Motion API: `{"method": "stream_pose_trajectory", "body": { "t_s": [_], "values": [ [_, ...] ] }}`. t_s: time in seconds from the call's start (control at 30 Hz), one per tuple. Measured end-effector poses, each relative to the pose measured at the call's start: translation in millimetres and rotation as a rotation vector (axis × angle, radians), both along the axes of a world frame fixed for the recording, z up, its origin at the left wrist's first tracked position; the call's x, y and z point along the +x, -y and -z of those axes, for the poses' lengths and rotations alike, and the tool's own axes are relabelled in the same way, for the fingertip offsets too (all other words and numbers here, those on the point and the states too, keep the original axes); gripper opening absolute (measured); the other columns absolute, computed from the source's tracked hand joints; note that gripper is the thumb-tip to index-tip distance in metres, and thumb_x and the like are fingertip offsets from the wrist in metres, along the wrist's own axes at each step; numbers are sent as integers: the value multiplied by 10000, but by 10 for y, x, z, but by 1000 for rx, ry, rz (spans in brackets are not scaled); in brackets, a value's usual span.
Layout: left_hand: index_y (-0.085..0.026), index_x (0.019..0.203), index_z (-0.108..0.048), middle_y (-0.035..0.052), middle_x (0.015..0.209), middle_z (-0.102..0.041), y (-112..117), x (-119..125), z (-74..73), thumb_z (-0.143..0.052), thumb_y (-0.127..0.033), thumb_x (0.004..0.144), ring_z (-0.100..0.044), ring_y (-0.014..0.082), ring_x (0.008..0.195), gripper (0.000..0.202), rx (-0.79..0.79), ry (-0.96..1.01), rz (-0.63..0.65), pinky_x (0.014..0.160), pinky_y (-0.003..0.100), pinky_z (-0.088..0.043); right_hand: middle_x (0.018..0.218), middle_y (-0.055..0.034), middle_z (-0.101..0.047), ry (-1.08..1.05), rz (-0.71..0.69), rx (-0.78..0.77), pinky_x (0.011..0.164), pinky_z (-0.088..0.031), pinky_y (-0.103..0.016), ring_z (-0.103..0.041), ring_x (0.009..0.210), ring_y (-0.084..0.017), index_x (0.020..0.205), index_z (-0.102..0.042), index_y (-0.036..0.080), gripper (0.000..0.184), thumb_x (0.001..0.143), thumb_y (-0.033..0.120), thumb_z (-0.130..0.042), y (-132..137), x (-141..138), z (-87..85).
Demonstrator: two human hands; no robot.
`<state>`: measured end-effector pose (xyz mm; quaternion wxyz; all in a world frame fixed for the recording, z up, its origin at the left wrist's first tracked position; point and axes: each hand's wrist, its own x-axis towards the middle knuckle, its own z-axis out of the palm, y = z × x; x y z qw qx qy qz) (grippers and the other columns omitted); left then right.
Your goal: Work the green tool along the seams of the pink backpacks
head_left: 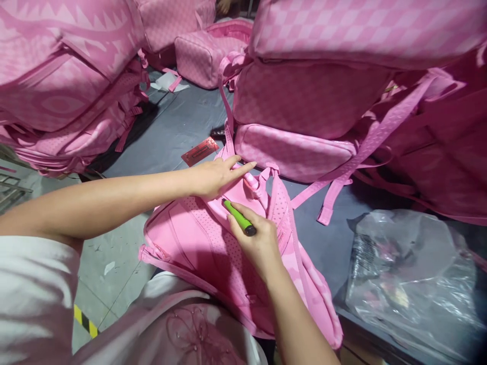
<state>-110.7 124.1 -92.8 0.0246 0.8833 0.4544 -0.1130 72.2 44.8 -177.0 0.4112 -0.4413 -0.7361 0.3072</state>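
A pink backpack point(182, 238) lies at the table's front edge against my body, its dotted shoulder straps facing up. In my right hand point(258, 238) is a green tool with a black end point(240, 218), its tip against the backpack near the top of the straps. I cannot make out the tip itself. My left hand point(216, 177) rests on the upper part of the backpack with its fingers stretched out, beside the carry loop point(253, 185). A red tag point(200, 152) lies just beyond the left wrist.
Stacked pink checkered bags point(304, 96) stand close behind the backpack, a strap point(380, 137) hanging down from them. More pink backpacks point(68, 76) are piled at left, and a smaller bag point(209, 56) sits farther back. Clear plastic bags point(411, 274) lie at the right edge.
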Motion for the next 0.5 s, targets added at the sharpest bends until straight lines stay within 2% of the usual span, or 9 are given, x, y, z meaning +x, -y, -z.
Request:
{"method": "stream_pose_trajectory", "body": {
  "t_s": [0.13,0.27,0.4,0.5],
  "values": [
    [-253,1632,-34,195,1656,-204,-46,-20,36,-589,-199,840,-551,324,1289,969,-22,27,-4,1012,389,-488,1028,-83,-796,95,92,36,849,-605,-390,-769,883,-256,1102,-773,198,293,893,340,-624,12,-78,6],
    [-293,1628,-51,173,1669,-196,-67,-52,116,-603,-151,817,-549,308,1300,991,-22,79,-22,1017,375,-491,1019,-88,-796,108,162,68,861,-596,-407,-763,860,-258,1066,-780,194,289,897,354,-610,46,-136,-43],
    [-278,1623,-40,177,1683,-159,-20,-72,186,-632,-99,768,-495,302,1369,1055,15,185,-148,1040,362,-480,967,-76,-800,162,225,27,828,-593,-401,-758,824,-260,1046,-785,206,281,890,361,-612,66,-182,-80],
    [-244,1623,-64,194,1676,-171,14,-81,193,-622,-88,776,-478,305,1389,1026,9,217,-187,1048,366,-476,960,-68,-801,135,208,-20,804,-595,-365,-757,814,-244,1051,-782,213,288,896,380,-605,71,-207,-106]
  ]
}}
